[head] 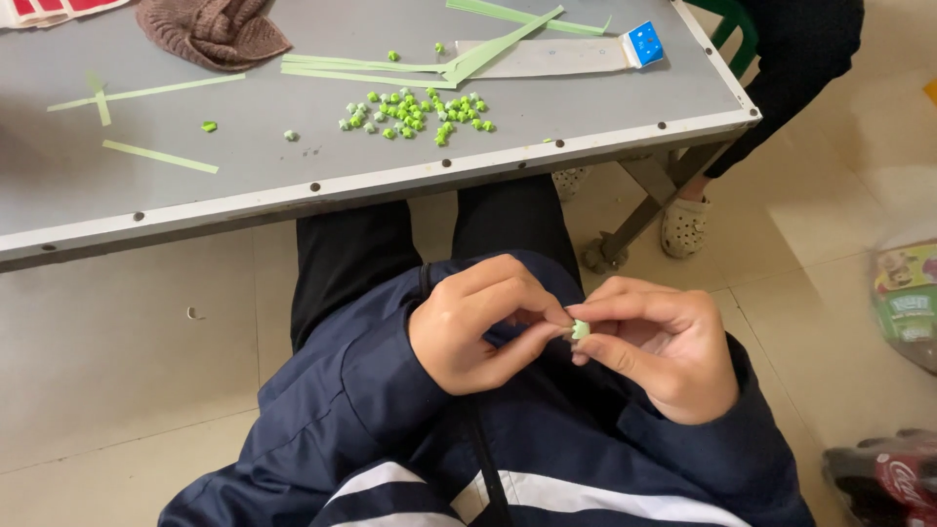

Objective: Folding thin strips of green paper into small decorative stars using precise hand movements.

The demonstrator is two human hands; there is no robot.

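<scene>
Home craft spot: folding table (410, 181) w/ paper strips (361, 68), tiled floor (117, 371).

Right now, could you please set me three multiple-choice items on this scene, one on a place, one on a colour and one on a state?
1. Where does the heap of small folded pieces lie?
A. On the grey table
B. On the floor
C. In the person's lap

2. What colour are the paper strips?
A. Red
B. Light green
C. Yellow

3. How is the small green piece held?
A. It lies loose on the table
B. In the left hand alone
C. Pinched between the fingertips of the left hand and the right hand

Key: 1 A, the heap sits on the tabletop; 2 B, all strips are pale green; 3 C, fingertips of both hands meet on it.
</scene>
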